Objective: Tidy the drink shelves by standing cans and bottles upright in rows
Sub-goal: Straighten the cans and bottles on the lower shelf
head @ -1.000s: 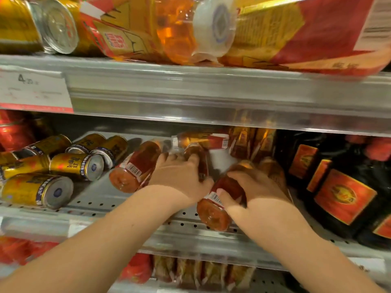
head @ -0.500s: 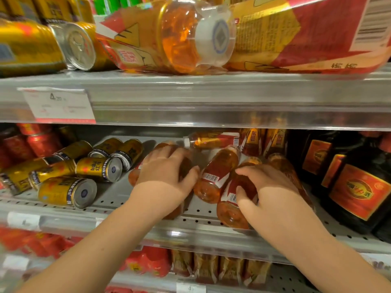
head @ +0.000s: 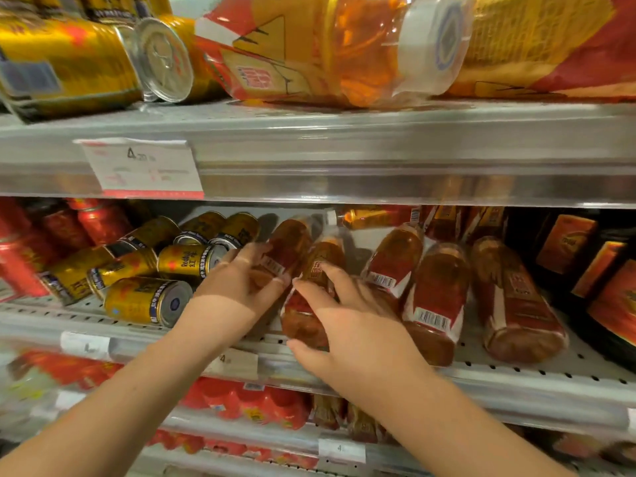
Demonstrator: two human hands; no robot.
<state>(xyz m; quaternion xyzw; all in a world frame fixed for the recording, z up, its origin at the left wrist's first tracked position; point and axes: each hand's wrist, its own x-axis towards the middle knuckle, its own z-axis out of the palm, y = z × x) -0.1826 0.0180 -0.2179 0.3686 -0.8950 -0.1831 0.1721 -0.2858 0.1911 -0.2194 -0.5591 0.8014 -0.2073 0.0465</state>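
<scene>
right of the gold tin cans [head: 148, 301], left hand [head: 237, 287] grips one lying amber-filled plastic bottle [head: 292, 239]; right hand [head: 361, 332] grips its neighbour bottle [head: 323, 259].

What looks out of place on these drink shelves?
The tea bottles and gold cans on the middle shelf lie on their sides at mixed angles, not upright in rows. On the top shelf, a large bottle and a gold can lie flat too.

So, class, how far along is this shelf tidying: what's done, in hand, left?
Done: only the dark bottles at right seem upright. In hand: the left hand grips one lying tea bottle, the right hand its neighbour. Left: gold cans, other tea bottles and the top shelf's big bottle all lie flat.
</scene>
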